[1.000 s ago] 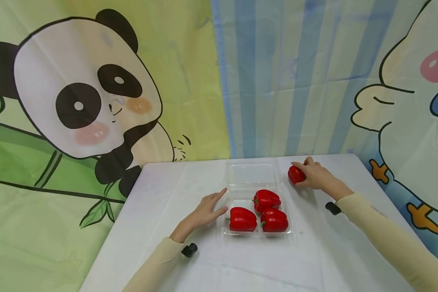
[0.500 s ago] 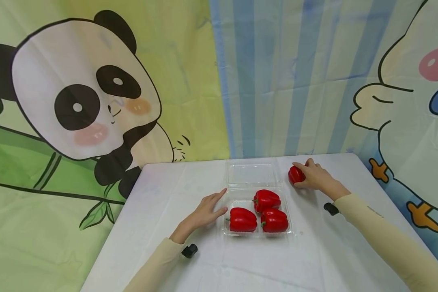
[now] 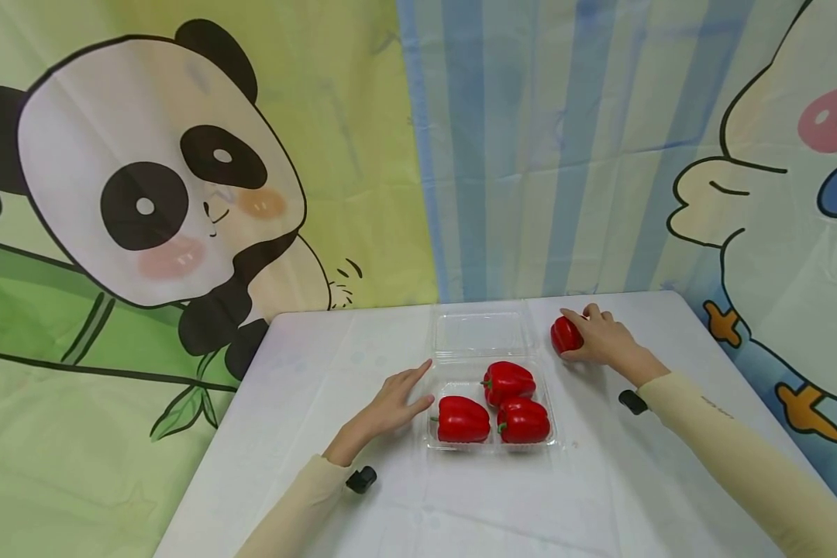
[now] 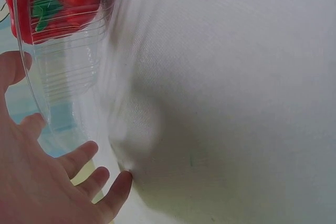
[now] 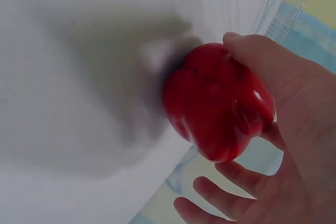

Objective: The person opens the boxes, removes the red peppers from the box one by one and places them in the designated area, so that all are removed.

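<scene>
My right hand grips a red bell pepper at the back right of the table, thumb on one side and fingers on the other; the right wrist view shows this pepper close up. Left of it, a clear plastic clamshell box lies with its lid folded back. Inside are three red bell peppers: one at front left, one at front right and one behind. My left hand is at the box's left side, fingers spread; in the left wrist view its thumb touches the box wall.
The white table runs back to a hanging cloth printed with a panda and blue stripes. Black wrist devices sit below the left sleeve and the right sleeve.
Both hands hold nearly the same places. My right hand and the pepper in it stay at the back right with hardly any movement.
</scene>
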A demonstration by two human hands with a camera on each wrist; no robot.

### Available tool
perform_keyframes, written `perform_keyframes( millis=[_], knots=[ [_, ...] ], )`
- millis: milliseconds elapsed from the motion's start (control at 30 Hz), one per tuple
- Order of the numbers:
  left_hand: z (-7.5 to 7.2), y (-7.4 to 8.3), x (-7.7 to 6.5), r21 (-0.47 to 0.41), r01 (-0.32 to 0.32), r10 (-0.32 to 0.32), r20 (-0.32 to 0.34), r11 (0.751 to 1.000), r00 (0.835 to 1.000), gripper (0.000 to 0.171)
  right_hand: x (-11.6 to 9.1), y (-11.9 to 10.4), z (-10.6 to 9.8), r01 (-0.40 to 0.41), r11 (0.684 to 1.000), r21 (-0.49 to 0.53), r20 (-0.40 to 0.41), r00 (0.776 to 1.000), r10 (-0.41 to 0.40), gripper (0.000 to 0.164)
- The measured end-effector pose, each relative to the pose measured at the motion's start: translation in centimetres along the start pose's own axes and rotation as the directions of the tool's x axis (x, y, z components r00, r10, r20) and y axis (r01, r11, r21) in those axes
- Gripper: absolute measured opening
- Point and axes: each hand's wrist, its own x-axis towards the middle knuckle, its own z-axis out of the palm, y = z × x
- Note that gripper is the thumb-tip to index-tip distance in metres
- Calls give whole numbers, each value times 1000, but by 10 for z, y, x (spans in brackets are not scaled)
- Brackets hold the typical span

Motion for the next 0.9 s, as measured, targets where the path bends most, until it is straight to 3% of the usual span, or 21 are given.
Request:
perform_keyframes(
  millis=[900],
  knots=[
    [1, -2, 1, -11, 12, -12, -4, 1000, 1000, 71, 2, -1, -9, 11, 1000, 2, 66, 998, -11, 98]
  ],
)
